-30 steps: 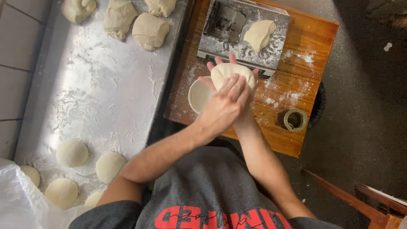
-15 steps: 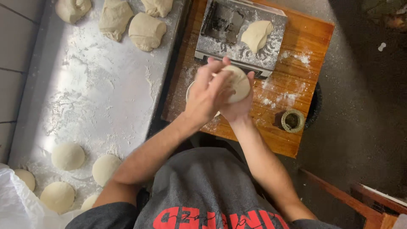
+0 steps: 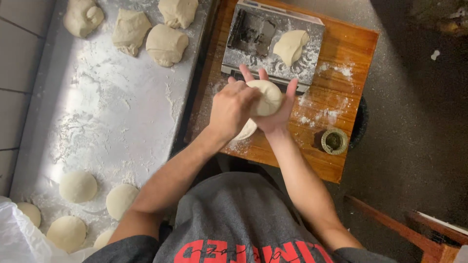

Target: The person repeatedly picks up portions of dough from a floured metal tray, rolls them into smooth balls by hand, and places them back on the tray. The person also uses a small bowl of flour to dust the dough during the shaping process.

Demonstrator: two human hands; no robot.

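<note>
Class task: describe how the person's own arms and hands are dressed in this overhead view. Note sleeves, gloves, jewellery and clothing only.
Both forearms are bare. The left hand and right hand wear no gloves, and no rings, watch or bracelet can be seen. Short dark grey sleeves cover the upper arms, part of a grey T-shirt with red lettering across the chest.

Bright glare on the floured counter [image 3: 97, 112] — right side dim, focus sharp

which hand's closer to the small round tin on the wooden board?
Right. The right hand cups the dough ball from the side facing the small round tin. The left hand presses the ball's far side, farther from the tin.
</note>
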